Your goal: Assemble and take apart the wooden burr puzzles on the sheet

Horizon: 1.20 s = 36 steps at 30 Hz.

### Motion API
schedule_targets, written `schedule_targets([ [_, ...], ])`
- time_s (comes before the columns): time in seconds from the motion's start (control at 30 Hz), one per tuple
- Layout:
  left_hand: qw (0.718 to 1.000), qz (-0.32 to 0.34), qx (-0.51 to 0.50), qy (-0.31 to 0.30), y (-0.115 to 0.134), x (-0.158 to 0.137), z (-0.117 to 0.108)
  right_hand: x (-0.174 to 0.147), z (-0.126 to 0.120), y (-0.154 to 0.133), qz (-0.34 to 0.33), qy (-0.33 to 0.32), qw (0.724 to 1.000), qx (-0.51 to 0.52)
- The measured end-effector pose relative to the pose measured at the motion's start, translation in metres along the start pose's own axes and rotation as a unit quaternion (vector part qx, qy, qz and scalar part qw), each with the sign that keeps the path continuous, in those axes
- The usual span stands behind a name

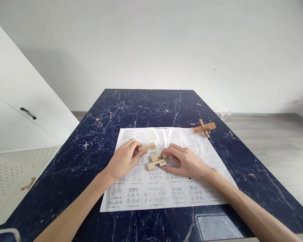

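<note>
My left hand (pixel 123 160) pinches the left end of a notched wooden puzzle piece (pixel 149 146) between thumb and fingers. My right hand (pixel 186 161) has its fingers closed at the right ends of two more pale notched pieces. The nearer of these, a marked puzzle piece (pixel 153 165), shows a dark character on its end by my thumb. Just behind it is another puzzle piece (pixel 155 157), partly covered by my fingertips. Below all of them lies a printed instruction sheet (pixel 156 205) with rows of small diagrams.
A brown wooden cross-shaped assembly (pixel 209 126) rests on the sheet's far right corner. The dark blue marble-patterned table (pixel 141 107) carries a clear rectangular item (pixel 218 227) at its near edge. A white perforated basket (pixel 5 174), with a wooden piece (pixel 28 185) inside, stands left.
</note>
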State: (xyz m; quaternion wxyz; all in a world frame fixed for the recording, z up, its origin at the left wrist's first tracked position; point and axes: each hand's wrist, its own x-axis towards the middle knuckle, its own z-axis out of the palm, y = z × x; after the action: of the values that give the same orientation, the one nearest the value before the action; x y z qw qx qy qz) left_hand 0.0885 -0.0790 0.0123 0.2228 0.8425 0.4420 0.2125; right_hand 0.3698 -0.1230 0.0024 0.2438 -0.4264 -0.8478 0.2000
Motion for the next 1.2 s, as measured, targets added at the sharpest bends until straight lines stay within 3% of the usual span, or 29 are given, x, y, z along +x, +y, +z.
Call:
schedule_targets([
  [0.23, 0.991, -0.060, -0.122, 0.005, 0.018, -0.002, -0.002, -0.001, 0.001, 0.002, 0.013, -0.003, 1.000, -0.001],
  [0.5, 0.963, -0.096, -0.243, -0.060, 0.026, -0.005, -0.006, -0.003, 0.001, 0.006, 0.002, -0.002, 1.000, -0.016],
  [0.6, 0.983, -0.084, -0.160, -0.015, 0.022, -0.006, -0.002, -0.004, -0.002, 0.009, 0.006, -0.018, 0.999, -0.034],
  [0.7, 0.998, -0.044, 0.006, 0.049, 0.012, -0.007, 0.005, -0.005, -0.003, 0.011, 0.000, -0.035, 0.999, -0.038],
  [0.8, 0.987, -0.001, 0.140, 0.076, 0.002, -0.007, 0.012, -0.004, 0.000, 0.011, -0.002, -0.031, 0.999, -0.036],
  [0.9, 0.974, 0.014, 0.207, 0.086, -0.003, -0.006, 0.015, -0.003, 0.003, 0.010, 0.002, -0.021, 0.999, -0.036],
  [1.03, 0.971, 0.028, 0.203, 0.120, 0.000, -0.006, 0.016, -0.002, 0.007, 0.008, -0.011, -0.006, 0.999, -0.032],
  [1.2, 0.989, 0.101, 0.087, 0.065, 0.011, -0.006, 0.018, -0.002, 0.011, 0.004, -0.052, 0.018, 0.998, -0.024],
])
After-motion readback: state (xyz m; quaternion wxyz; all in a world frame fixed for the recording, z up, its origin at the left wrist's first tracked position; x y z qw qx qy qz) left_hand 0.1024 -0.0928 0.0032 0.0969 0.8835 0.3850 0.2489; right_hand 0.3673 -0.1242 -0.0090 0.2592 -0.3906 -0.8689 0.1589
